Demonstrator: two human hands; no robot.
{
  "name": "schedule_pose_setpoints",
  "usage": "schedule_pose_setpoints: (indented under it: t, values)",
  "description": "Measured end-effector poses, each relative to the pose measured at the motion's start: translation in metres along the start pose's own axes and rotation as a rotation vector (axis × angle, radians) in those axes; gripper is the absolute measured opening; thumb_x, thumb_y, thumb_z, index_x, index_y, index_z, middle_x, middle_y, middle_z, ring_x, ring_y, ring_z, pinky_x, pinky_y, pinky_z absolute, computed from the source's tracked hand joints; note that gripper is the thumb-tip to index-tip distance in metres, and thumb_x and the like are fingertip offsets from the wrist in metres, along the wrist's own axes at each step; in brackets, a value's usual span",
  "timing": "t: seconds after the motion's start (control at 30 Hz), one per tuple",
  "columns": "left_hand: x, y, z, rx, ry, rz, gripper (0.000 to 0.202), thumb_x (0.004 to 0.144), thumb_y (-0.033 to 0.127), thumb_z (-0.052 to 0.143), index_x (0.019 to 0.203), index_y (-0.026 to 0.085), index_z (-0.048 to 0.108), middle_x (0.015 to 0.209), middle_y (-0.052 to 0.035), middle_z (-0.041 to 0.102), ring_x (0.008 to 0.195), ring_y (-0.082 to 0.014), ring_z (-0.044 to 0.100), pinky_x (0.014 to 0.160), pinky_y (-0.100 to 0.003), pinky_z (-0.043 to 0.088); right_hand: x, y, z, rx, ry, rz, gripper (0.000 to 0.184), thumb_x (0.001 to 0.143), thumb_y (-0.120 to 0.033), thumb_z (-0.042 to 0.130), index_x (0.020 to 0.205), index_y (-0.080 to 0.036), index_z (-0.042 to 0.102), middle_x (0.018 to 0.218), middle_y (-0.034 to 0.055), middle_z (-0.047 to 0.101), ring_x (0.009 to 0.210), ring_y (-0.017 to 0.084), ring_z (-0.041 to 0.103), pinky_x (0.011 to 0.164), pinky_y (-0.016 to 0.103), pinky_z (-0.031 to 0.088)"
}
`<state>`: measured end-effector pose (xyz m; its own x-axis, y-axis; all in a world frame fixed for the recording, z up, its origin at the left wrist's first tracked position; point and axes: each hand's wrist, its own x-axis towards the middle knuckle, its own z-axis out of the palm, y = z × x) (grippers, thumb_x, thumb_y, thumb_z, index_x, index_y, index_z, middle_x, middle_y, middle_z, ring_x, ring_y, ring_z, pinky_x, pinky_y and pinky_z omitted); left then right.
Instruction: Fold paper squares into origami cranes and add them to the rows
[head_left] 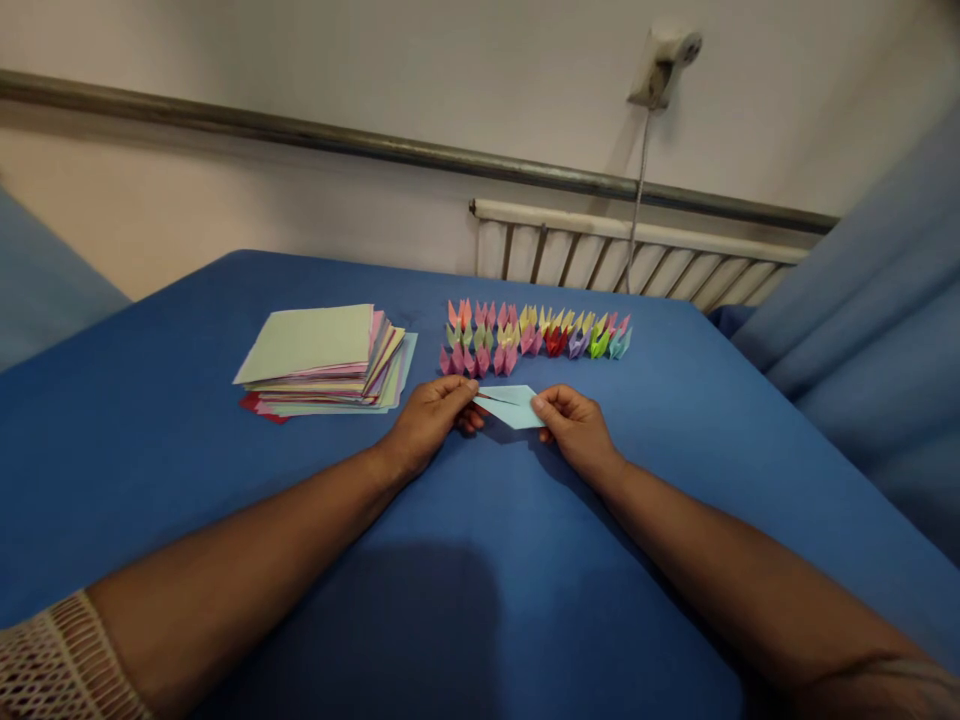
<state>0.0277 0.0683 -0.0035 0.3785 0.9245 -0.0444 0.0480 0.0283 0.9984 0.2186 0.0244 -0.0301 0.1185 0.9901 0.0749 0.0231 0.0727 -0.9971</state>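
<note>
A partly folded light blue paper [512,407] lies just above the blue table [480,560], held between both hands. My left hand [431,420] pinches its left tip with fingers closed. My right hand [574,425] pinches its right edge, fingers curled. Just behind the paper stand rows of several small folded paper pieces [532,335] in pink, yellow, red, purple and green.
A stack of coloured square papers [326,360], pale green on top, sits left of the hands. Blue curtains hang at the right [877,330] and far left. Behind the table are a wall rail [375,145] and a white slatted frame [637,250].
</note>
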Motion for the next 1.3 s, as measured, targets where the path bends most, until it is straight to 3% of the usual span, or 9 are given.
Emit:
schedule_pose_setpoints:
  t: [0.13, 0.33, 0.47, 0.67, 0.83, 1.13, 1.23, 1.3]
  values:
    - [-0.0004, 0.0007, -0.0001, -0.007, -0.019, -0.002, 0.030, 0.086, 0.039, 0.053, 0.075, 0.013, 0.061, 0.066, -0.0036, 0.064, 0.055, -0.0104, 0.057, 0.054, -0.022, 0.046, -0.0001, -0.0001, -0.0002, 0.011, -0.003, -0.006, 0.033, 0.073, -0.049, 0.064, 0.069, -0.018, 0.055, 0.050, -0.0068, 0.050, 0.042, 0.007, 0.043, 0.042, 0.019, 0.033]
    - [0.0001, -0.0005, 0.0008, -0.051, -0.054, -0.020, 0.038, 0.085, 0.048, 0.052, 0.094, 0.013, 0.062, 0.068, -0.0036, 0.064, 0.061, -0.0135, 0.061, 0.057, -0.024, 0.048, -0.0007, 0.0015, 0.0008, 0.009, -0.009, -0.019, 0.032, 0.073, -0.048, 0.065, 0.069, -0.018, 0.055, 0.051, -0.0068, 0.049, 0.042, 0.007, 0.043, 0.041, 0.020, 0.033]
    - [-0.0026, 0.0026, 0.0026, 0.094, -0.051, -0.010, 0.027, 0.075, 0.038, 0.068, 0.081, 0.013, 0.063, 0.060, 0.0006, 0.061, 0.052, -0.0090, 0.055, 0.053, -0.020, 0.044, -0.0015, 0.0035, 0.0016, 0.008, -0.053, -0.037, 0.029, 0.075, -0.045, 0.064, 0.072, -0.018, 0.056, 0.054, -0.0067, 0.051, 0.042, 0.007, 0.043, 0.041, 0.019, 0.034]
    - [-0.0051, 0.0072, 0.0044, 0.196, -0.046, -0.018, 0.031, 0.084, 0.040, 0.056, 0.068, 0.014, 0.060, 0.050, 0.0005, 0.058, 0.045, -0.0091, 0.052, 0.048, -0.021, 0.040, -0.0008, 0.0051, 0.0022, 0.004, -0.069, -0.037, 0.028, 0.076, -0.045, 0.063, 0.072, -0.018, 0.056, 0.053, -0.0068, 0.051, 0.041, 0.006, 0.044, 0.041, 0.019, 0.034]
    - [-0.0029, 0.0041, 0.0025, 0.157, -0.048, 0.011, 0.034, 0.086, 0.043, 0.052, 0.074, 0.013, 0.063, 0.055, -0.0012, 0.060, 0.050, -0.0107, 0.055, 0.052, -0.022, 0.044, -0.0003, 0.0053, 0.0028, 0.021, -0.059, -0.035, 0.029, 0.074, -0.046, 0.064, 0.071, -0.018, 0.056, 0.053, -0.0065, 0.051, 0.041, 0.006, 0.044, 0.040, 0.019, 0.034]
    - [0.0038, -0.0015, -0.0010, 0.030, 0.103, 0.009, 0.029, 0.084, 0.042, 0.056, 0.076, 0.014, 0.060, 0.054, 0.0011, 0.057, 0.046, -0.0091, 0.051, 0.049, -0.020, 0.041, -0.0003, 0.0051, 0.0018, 0.019, -0.037, -0.034, 0.031, 0.073, -0.047, 0.065, 0.070, -0.018, 0.056, 0.052, -0.0068, 0.049, 0.041, 0.006, 0.042, 0.040, 0.019, 0.033]
    - [0.0033, -0.0006, -0.0017, 0.004, 0.065, 0.008, 0.035, 0.086, 0.047, 0.051, 0.078, 0.014, 0.060, 0.054, 0.0005, 0.058, 0.048, -0.0102, 0.053, 0.050, -0.022, 0.043, -0.0001, 0.0054, 0.0016, 0.013, -0.027, -0.038, 0.032, 0.073, -0.048, 0.065, 0.070, -0.018, 0.056, 0.052, -0.0066, 0.050, 0.041, 0.007, 0.043, 0.041, 0.019, 0.034]
    - [0.0018, 0.0009, -0.0009, 0.041, 0.020, 0.001, 0.033, 0.081, 0.046, 0.058, 0.077, 0.014, 0.061, 0.055, 0.0010, 0.058, 0.049, -0.0098, 0.053, 0.051, -0.021, 0.043, -0.0001, 0.0055, 0.0017, 0.015, -0.030, -0.037, 0.032, 0.073, -0.048, 0.065, 0.070, -0.018, 0.056, 0.053, -0.0063, 0.050, 0.042, 0.007, 0.043, 0.041, 0.020, 0.034]
